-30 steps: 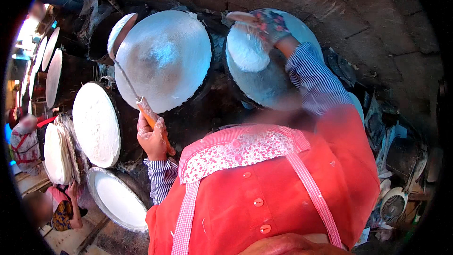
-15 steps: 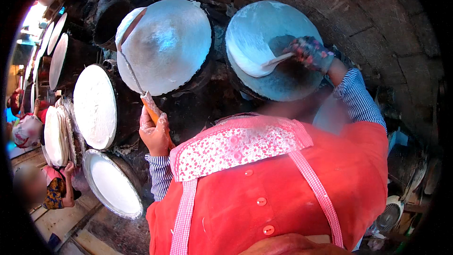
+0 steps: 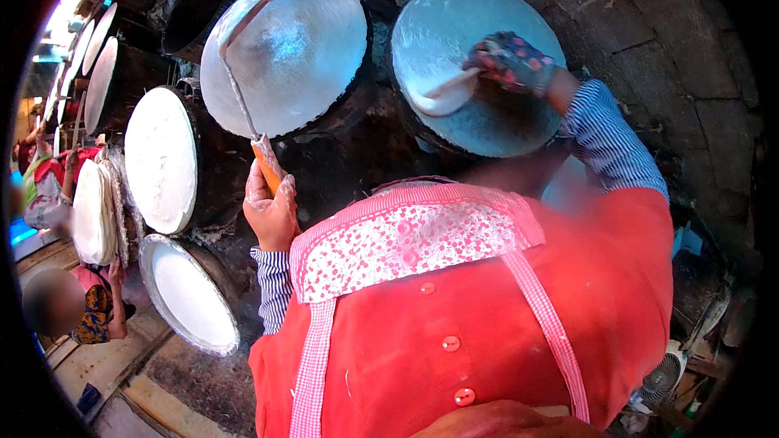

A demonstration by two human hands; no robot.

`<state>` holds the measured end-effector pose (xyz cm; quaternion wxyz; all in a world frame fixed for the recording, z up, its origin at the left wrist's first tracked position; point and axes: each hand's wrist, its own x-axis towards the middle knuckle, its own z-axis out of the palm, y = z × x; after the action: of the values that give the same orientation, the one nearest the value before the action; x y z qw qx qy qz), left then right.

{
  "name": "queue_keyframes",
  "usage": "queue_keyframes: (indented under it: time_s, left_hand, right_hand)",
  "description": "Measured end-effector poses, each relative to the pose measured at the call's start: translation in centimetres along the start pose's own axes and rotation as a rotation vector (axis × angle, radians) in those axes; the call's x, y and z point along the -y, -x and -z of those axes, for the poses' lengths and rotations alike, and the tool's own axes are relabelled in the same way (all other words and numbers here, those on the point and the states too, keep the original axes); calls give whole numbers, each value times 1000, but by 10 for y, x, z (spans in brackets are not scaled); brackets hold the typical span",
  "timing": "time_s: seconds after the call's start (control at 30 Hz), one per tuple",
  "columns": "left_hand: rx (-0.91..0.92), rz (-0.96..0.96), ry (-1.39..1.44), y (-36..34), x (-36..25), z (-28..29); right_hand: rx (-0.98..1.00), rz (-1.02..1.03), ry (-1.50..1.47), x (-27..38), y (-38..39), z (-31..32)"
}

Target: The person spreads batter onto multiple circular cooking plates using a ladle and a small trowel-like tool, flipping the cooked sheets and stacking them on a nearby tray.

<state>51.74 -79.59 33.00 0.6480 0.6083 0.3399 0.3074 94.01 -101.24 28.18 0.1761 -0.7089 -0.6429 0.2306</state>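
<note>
My left hand (image 3: 268, 211) grips the orange handle (image 3: 264, 161) of a long metal tool (image 3: 238, 92), whose broad, white-coated head (image 3: 243, 22) is over the left round griddle (image 3: 300, 81). My right hand (image 3: 511, 61), in a dark floral glove, is closed on a pale flat spreader (image 3: 454, 83) over the right griddle (image 3: 454, 20). The spreader sits at a patch of white paste (image 3: 434, 101) on that griddle, with a thinner white film across the upper part and a darker bare area at lower right.
At left stand a white-covered round disc (image 3: 161, 162), stacked pale sheets (image 3: 91, 219), a pan of white liquid (image 3: 182, 292) and more discs (image 3: 100, 85). Other people (image 3: 97, 324) work at the far left. A dark block wall (image 3: 665, 57) curves behind; a fan (image 3: 660, 377) is at lower right.
My right hand swept right and down across the right griddle, then shifted back up and leftward, spreading the white paste. The head of the left-hand tool moved further over the left griddle.
</note>
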Motion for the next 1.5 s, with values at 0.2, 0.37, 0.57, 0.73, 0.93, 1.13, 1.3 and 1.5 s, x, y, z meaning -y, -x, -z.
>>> queue_keyframes:
  time_s: [0.2, 0.37, 0.57, 0.73, 0.93, 1.13, 1.3, 1.5]
  left_hand:
    - [8, -21, 4, 1, 6, 1]
    - [36, -1, -75, -5, -3, -6]
    - [58, 11, -50, 7, -5, -13]
    - [54, 27, -46, 24, -8, -18]
    - [93, 21, -69, 50, -17, -22]
    - [232, 56, -38, 39, -8, -26]
    - [282, 49, -40, 30, -9, -24]
    - [392, 17, 2, 26, -1, 9]
  right_hand:
    - [-74, -174, -109, 37, 41, 50]
    - [-4, -458, -563, 93, -33, 34]
    - [116, -326, -364, 70, 8, 17]
    - [-18, -335, -300, 54, 80, 29]
    - [-477, -736, 323, 80, 164, 44]
    - [-622, -630, 324, 135, 70, -75]
    - [-457, -844, -19, 163, 10, -74]
    - [-590, -1137, 191, 137, 94, -39]
